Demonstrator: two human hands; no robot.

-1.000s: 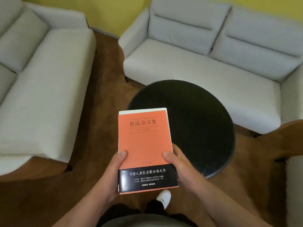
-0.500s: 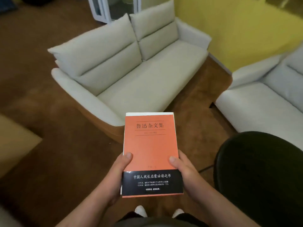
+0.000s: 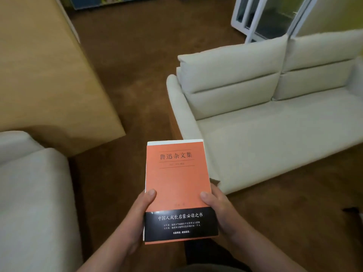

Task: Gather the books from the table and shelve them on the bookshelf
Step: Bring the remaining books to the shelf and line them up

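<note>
Book (image 3: 177, 185) up in mid-air over the brown floor (image 3: 137, 75), orange cover facing up, long axis running straight away from the person, title end far, black band near. Left grip (image 3: 137, 218) and right grip (image 3: 220, 213) clamp its near side edges, thumbs on the cover, same hold as before. The round black surface has dropped out of view; a pale sofa (image 3: 275, 134) now lies to the right.
</note>
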